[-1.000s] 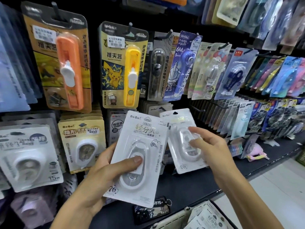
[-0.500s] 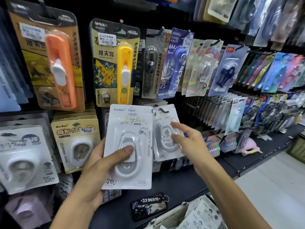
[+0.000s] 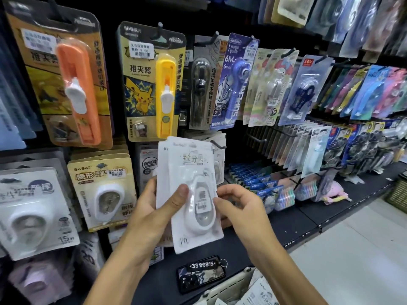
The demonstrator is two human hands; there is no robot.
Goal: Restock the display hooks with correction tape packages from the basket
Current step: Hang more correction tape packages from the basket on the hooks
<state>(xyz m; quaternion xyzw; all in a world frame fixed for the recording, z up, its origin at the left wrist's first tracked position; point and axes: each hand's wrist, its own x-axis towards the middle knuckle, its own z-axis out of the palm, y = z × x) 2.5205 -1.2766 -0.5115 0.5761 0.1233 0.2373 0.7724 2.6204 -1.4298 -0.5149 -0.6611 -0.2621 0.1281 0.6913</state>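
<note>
The left hand (image 3: 152,208) grips a small stack of white correction tape packages (image 3: 193,194), thumb pressed across the front card, fingers curled behind. At least two cards show, offset at the top edge. The right hand (image 3: 240,208) pinches the right edge of the front package between thumb and fingertips. Both hands hold the stack in front of the display, level with the lower row and above the shelf edge (image 3: 293,230).

Step in hand, as judged: alignment of the stack before hanging. No held package is on a hook yet.

The target appears to be the black hook (image 3: 218,145) just beside the upper right corner of the stack, where similar white packages (image 3: 219,164) already hang. The next move calls for lining the hang holes up with the hook tip and sliding the cards back along it; the holes themselves are not clearly visible.

Open room is limited. The yellow clip dispenser package (image 3: 152,84) hangs directly above the stack, and a BoBo package (image 3: 103,190) hangs to its left. To the right there is an open gap under the hook. The basket (image 3: 229,291) sits below, with further packages inside, next to a phone (image 3: 201,275) lying on the shelf.
</note>
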